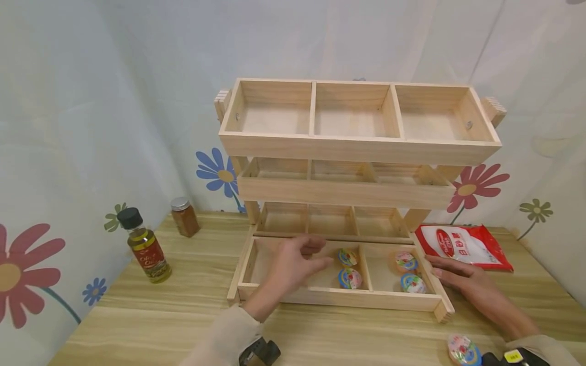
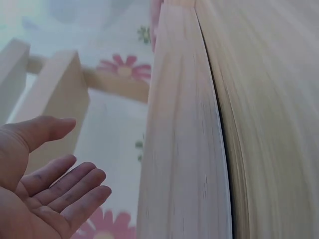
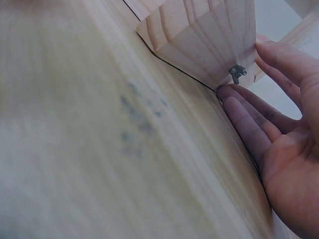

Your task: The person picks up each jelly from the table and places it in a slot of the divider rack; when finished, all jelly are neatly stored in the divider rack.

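Observation:
A wooden tiered rack (image 1: 359, 148) with divided trays stands on the table. Over its lowest tray (image 1: 339, 296) my left hand (image 1: 293, 264) hovers with relaxed, parted fingers, holding nothing; the left wrist view shows its palm bare. Two small lidded cups (image 1: 350, 278) with colourful lids sit just right of that hand in the middle compartment. Another two cups (image 1: 413, 283) lie in the right compartment. My right hand (image 1: 478, 290) rests at the tray's right end, its extended fingers (image 3: 244, 117) against the wood near a metal fastener (image 3: 238, 72).
One more lidded cup (image 1: 463, 349) lies on the table (image 1: 183, 305) near the front right. A red and white packet (image 1: 462, 246) is right of the rack. To the left stand an oil bottle (image 1: 148, 254) and a jar of brown powder (image 1: 185, 219). A flowered curtain (image 1: 114, 101) hangs behind.

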The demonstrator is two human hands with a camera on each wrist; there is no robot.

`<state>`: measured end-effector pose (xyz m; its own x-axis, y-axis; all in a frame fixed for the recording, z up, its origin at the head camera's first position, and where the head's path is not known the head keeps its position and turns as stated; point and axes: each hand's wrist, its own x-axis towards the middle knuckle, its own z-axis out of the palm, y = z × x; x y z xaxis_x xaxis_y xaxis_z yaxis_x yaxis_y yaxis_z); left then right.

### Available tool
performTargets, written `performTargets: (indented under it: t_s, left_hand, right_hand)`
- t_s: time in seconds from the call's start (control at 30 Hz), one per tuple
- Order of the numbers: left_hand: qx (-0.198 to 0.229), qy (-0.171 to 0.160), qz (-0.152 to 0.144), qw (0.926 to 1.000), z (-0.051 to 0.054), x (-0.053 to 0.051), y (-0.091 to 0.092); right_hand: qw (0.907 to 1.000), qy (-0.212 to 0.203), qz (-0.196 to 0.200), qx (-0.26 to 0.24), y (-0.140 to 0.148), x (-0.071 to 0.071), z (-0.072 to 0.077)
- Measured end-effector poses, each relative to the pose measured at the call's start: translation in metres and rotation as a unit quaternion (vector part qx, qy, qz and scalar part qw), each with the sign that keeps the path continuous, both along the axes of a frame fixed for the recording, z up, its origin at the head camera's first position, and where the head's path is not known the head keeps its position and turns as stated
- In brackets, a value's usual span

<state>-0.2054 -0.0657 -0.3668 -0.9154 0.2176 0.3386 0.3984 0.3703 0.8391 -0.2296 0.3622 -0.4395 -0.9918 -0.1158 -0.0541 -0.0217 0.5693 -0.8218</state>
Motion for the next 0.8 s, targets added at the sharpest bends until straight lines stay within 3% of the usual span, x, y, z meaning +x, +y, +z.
performTargets:
  t_s: [0.23,0.5,0.8]
  left_hand:
    - [-0.01,-0.027,-0.058,0.9979,0.004,0.011,0.037]
    - [0.003,-0.044,-0.091,0.9949,0.0,0.016,0.077]
    - [0.005,-0.053,-0.141,0.9886,-0.004,0.025,0.11]
  right_hand:
    - [1.0,-0.004,0.001,-0.005,0.0,0.0,0.001]
    - [0.9999,-0.001,0.005,-0.009,-0.001,0.002,0.003]
    - [0.9999,-0.005,0.007,-0.012,-0.001,0.002,0.002]
